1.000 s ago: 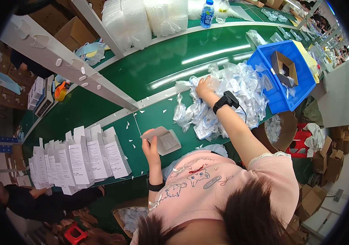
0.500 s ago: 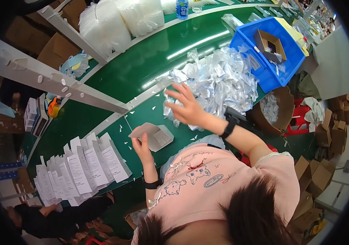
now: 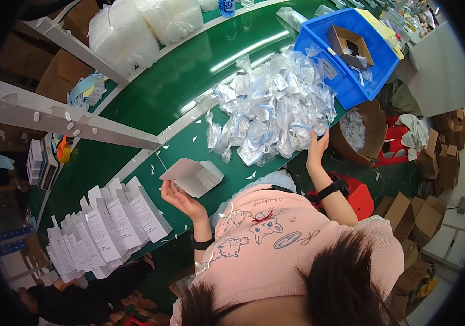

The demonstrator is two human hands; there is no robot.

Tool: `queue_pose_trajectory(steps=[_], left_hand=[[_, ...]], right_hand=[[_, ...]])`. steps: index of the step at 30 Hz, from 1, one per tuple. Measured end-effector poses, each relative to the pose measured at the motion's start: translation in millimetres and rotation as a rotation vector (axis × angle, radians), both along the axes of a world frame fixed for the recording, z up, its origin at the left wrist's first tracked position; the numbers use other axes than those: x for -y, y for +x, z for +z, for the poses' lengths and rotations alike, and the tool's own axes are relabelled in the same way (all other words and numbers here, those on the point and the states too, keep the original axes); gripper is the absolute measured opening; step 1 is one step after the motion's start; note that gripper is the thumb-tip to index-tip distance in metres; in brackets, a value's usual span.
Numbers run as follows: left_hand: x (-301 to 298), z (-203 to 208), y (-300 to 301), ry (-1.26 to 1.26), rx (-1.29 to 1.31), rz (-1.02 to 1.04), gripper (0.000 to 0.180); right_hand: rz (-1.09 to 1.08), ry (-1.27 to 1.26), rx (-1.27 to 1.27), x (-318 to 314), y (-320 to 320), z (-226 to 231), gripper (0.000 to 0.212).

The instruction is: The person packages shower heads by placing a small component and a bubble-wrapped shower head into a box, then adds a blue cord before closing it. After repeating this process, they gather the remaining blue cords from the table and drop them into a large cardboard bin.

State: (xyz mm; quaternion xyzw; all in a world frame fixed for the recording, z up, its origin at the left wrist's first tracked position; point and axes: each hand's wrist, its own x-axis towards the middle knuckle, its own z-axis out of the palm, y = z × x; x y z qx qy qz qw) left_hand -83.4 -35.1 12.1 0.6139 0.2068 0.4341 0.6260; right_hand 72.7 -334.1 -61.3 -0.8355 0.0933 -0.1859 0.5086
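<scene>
A small white carton (image 3: 193,178) with raised flaps rests on the green table in front of me. My left hand (image 3: 182,202) is at its lower left edge, fingers stretched out and seeming to touch the cardboard without closing on it. To the right, my right hand (image 3: 317,151) is at the near right edge of a heap of clear plastic bags (image 3: 276,108) with white and bluish contents. Its fingers are apart and grasp nothing; the fingertips reach the outer bags.
Several upright white cartons (image 3: 107,228) stand in rows at left. A blue bin (image 3: 346,60) holding a small brown box is at the far right, above a round brown container (image 3: 371,146) of bags. A grey metal frame (image 3: 80,119) crosses the left side. Another person (image 3: 102,290) is at lower left.
My right hand has moved from above the heap to its near right edge. My left hand's fingers have loosened and shifted to the carton's lower left edge.
</scene>
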Motion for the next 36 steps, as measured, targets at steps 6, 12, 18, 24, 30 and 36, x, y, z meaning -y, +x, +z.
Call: queue_pose_trajectory(steps=[6, 12, 18, 24, 30, 36], left_hand=[[4, 2, 3, -0.034, -0.042, -0.055, 0.053], [0, 3, 5, -0.011, -0.057, -0.064, 0.053], [2, 1, 3, 0.024, -0.010, -0.066, 0.054], [2, -2, 1, -0.010, 0.019, -0.048, 0.058], [0, -4, 0, 0.032, -0.001, -0.057, 0.060], [-3, -4, -3, 0.356, 0.051, -0.158, 0.090]], right_hand=[[-0.025, 0.149, -0.049, -26, 27, -47, 0.057], [-0.051, 0.064, 0.027, -34, 33, -50, 0.054], [-0.023, -0.096, 0.013, -30, 24, -42, 0.055], [-0.090, -0.131, 0.192, -26, 24, -44, 0.050], [-0.175, -0.142, 0.209, -16, 23, -39, 0.045], [-0.134, 0.082, 0.290, -24, 36, 13, 0.039]])
